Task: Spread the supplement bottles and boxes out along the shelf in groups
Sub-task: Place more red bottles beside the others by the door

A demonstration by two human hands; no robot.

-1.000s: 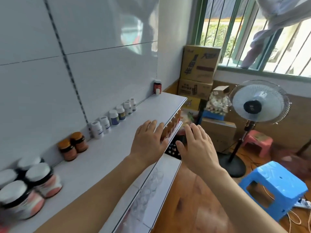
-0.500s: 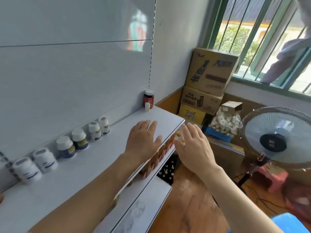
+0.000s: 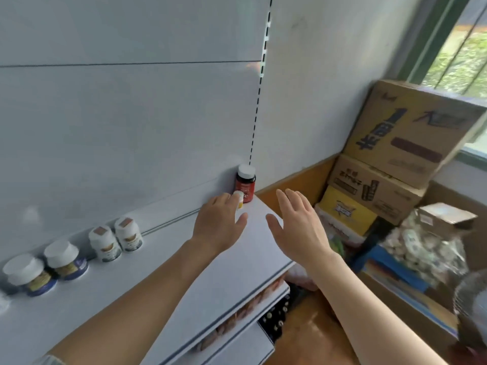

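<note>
Hands: left hand [image 3: 218, 222] and right hand [image 3: 295, 227], fingers extended, over shelf [image 3: 184, 280] end.

The top cardboard carton [image 3: 411, 133] in the stack by the window bears large dark printed characters, partly motion-blurred and not legible. The middle carton [image 3: 369, 185] carries smaller dark print, also unreadable, and the yellow box [image 3: 345, 209] below shows only a blurred emblem. Labels on the red bottle [image 3: 245, 186] and the white bottles [image 3: 116, 241] cannot be read.
</note>
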